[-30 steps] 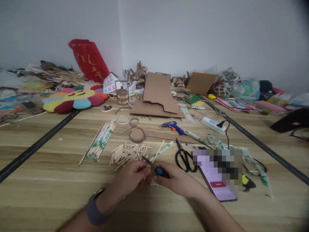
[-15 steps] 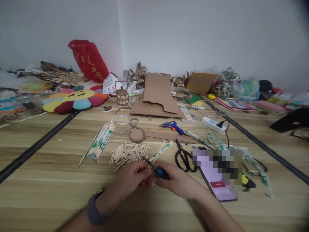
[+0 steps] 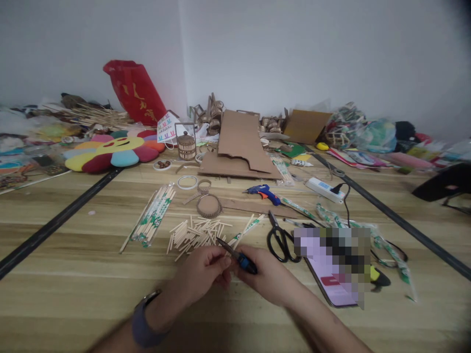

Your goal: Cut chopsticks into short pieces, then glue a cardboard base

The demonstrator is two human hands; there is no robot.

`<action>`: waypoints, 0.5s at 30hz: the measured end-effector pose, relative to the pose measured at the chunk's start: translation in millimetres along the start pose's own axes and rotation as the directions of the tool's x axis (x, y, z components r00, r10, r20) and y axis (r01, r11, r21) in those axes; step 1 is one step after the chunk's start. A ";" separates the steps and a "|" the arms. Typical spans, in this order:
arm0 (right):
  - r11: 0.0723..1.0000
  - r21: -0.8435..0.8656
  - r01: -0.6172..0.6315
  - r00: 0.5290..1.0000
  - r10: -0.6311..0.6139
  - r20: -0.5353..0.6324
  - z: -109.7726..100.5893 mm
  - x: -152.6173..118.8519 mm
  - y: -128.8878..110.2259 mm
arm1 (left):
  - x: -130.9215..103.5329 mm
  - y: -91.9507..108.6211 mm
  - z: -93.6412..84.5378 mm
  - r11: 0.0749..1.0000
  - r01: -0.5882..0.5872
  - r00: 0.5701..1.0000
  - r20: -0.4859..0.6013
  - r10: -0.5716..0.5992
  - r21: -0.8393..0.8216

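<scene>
My right hand (image 3: 267, 274) is closed around a knife-like tool (image 3: 246, 262) with a blue-and-black handle. Its dark, pointed blade reaches left over the back of my left fingers. My left hand (image 3: 206, 272) is closed in a pinch close beside the right. What its fingertips hold is hidden. Just beyond both hands lies a loose heap of short cut wooden sticks (image 3: 200, 233). Longer chopsticks (image 3: 246, 229) with a green-printed wrapper lie right of the heap. Black-handled scissors (image 3: 281, 242) rest near my right hand.
Wrapped chopsticks (image 3: 154, 215) lie left. Beyond the heap are a round cardboard piece (image 3: 209, 206), tape roll (image 3: 187, 182) and blue glue gun (image 3: 263, 192). Cardboard sheets (image 3: 239, 137) and a small lidded basket (image 3: 186, 147) stand behind. Right are a phone (image 3: 340, 294) and power strip (image 3: 326, 190).
My right hand and the knife-like tool have shifted very slightly, and the handle has turned a little. My left hand stays almost in place; the things on the table have not moved.
</scene>
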State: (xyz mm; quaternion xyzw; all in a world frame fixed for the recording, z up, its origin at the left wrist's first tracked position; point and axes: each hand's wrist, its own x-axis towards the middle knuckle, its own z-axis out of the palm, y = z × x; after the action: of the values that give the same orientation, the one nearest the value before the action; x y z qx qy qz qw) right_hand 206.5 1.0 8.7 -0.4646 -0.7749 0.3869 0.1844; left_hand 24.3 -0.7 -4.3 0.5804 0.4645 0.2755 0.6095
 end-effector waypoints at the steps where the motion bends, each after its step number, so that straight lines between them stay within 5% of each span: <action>1: 1.000 -0.008 0.002 1.000 -0.002 -0.010 0.0 -0.3 -0.6 | 0.0 0.3 0.1 1.000 -0.004 1.000 0.001 0.004 0.000; 8: 0.998 0.061 -0.015 0.999 0.017 -0.035 -1.0 0.5 -1.1 | -0.4 -0.6 -0.2 0.996 -0.086 0.996 -0.021 0.087 0.025; 15: 0.969 0.246 0.014 1.000 -0.011 -0.013 -3.7 3.3 2.5 | -7.5 1.6 1.6 0.957 -0.157 0.977 -0.100 0.186 0.245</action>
State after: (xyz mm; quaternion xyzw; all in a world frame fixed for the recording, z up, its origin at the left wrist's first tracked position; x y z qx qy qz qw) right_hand 208.7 6.1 8.8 -0.4356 -0.7228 0.4760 0.2476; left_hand 22.9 -7.7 -1.1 0.6686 0.4783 0.3053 0.4807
